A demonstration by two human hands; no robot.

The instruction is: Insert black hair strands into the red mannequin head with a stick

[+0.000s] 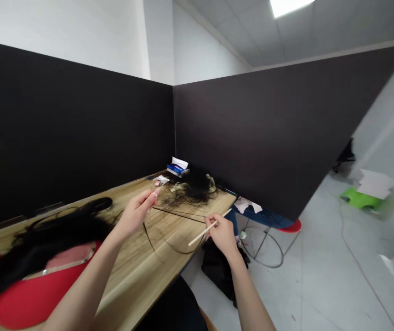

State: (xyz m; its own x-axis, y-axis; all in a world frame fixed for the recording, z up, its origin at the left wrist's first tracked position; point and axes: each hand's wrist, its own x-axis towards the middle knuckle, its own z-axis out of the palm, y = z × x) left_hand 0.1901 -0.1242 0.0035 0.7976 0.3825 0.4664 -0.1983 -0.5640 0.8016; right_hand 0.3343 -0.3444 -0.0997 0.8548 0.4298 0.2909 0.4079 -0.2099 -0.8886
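Note:
Over the wooden table [155, 259], my left hand [139, 211] is closed in a pinch on one end of a thin black hair strand [179, 214]. The strand stretches across to my right hand [220, 231], whose fingers are wrapped round a pale thin stick [202, 233]. The stick slants down to the left past the fingers. Looser hairs hang below both hands. To the left, a long black hair bundle [59, 234] lies over a red object [52, 294] with a pinkish top, partly behind my left forearm.
Tangled black hair [197, 186] lies at the table's far end, beside a blue tissue box [178, 168] and a small white packet [161, 180]. Black partitions [79, 124] stand behind. A red stool [291, 226], a black bag [219, 269] and a green object [362, 197] are right.

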